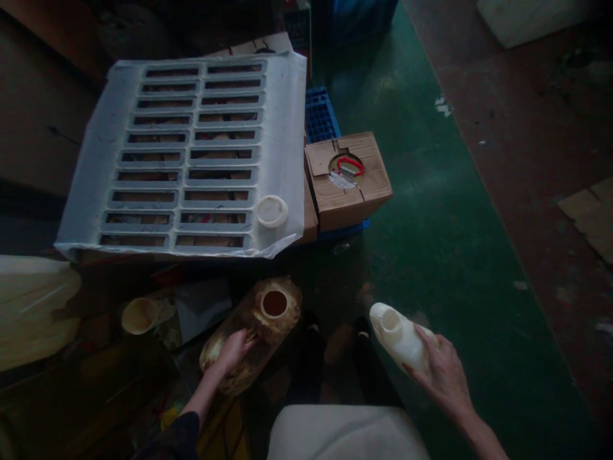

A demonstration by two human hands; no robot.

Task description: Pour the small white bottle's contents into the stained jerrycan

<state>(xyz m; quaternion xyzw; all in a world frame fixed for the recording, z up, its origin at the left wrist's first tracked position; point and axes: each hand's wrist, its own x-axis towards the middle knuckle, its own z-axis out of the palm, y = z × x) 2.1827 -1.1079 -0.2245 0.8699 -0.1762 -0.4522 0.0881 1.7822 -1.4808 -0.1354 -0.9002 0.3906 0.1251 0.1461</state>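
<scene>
My left hand (235,350) is closed round the handle of a large, brown-stained plastic jug (282,329). The jug's round mouth is uncapped and faces up, showing a reddish-brown inside. To the right, my right hand (445,377) wraps round a white plastic bottle (402,342), which is tilted with its open neck toward the upper left. A gap of green floor and my legs separates the jug from the bottle. A round white lid (271,211) lies on the lower right corner of a whitish slotted panel (282,140) in front of me.
Right of the panel stands a cardboard box (354,203) with a red handle in its round opening. Part of a blue plastic pallet (322,115) shows behind it. A yellowish cup (138,315) is among clutter at the left. Flattened cardboard (587,214) lies far right.
</scene>
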